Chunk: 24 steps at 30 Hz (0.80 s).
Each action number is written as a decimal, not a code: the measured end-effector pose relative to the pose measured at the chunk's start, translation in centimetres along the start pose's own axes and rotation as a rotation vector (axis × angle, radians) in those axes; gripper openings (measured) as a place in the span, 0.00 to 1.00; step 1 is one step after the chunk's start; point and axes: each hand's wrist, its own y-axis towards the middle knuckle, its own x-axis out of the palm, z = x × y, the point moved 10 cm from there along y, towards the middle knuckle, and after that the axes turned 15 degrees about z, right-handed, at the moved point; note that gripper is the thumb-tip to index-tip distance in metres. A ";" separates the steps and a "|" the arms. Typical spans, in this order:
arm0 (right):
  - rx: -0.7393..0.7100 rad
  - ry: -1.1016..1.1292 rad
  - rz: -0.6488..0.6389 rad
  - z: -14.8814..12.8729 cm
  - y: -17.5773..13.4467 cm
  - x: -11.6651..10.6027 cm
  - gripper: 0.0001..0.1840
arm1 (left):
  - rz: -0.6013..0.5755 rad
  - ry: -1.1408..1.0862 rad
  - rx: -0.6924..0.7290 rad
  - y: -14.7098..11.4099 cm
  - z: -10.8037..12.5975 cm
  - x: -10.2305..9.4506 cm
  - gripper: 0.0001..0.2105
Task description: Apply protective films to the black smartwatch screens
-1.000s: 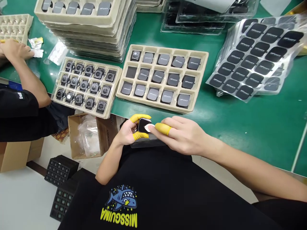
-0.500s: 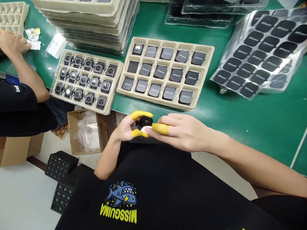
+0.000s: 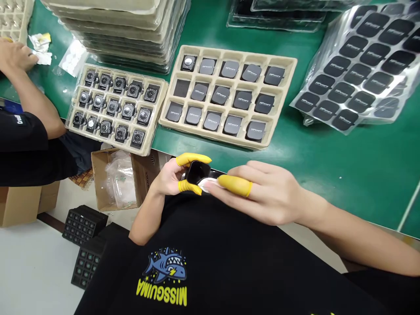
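Note:
My left hand (image 3: 170, 176), with yellow finger cots on thumb and forefinger, grips a smartwatch (image 3: 198, 171) by its edges; its dark screen faces up. Pinched in my right hand (image 3: 262, 192), which also wears a yellow finger cot, is a small white cloth (image 3: 206, 183). The cloth lies against the near right edge of the watch. Just beyond my hands, a beige tray (image 3: 210, 138) holds watches, most covered by dark printed films. One watch (image 3: 188, 62) in its far left pocket lies back up.
A second tray (image 3: 149, 151) of back-up watches stands to the left. Tall stacked trays (image 3: 131, 30) rise behind it. Printed film sheets (image 3: 361, 83) are piled at right. A co-worker's hand (image 3: 18, 57) rests at far left. Below the table edge sits a cardboard box (image 3: 98, 175).
My right hand has moved right and toward me with the cloth, uncovering more of the watch screen. My left hand still holds the watch, its screen now turned more upward. The camera view shifts slightly.

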 end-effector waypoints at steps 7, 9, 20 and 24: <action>-0.038 -0.081 0.013 0.0 0.5 2.0 0.11 | -0.084 0.087 0.051 -0.3 0.1 0.6 0.35; -0.034 -0.147 0.044 0.4 0.8 2.3 0.11 | -0.078 0.073 0.068 -0.3 0.1 0.7 0.35; 0.033 -0.288 -0.085 1.4 -0.6 -0.1 0.12 | 0.064 -0.109 -0.002 -1.1 0.5 -1.2 0.34; 0.209 -0.214 0.034 2.2 -1.6 -2.3 0.25 | 0.091 -0.131 -0.019 -1.0 0.7 -1.1 0.35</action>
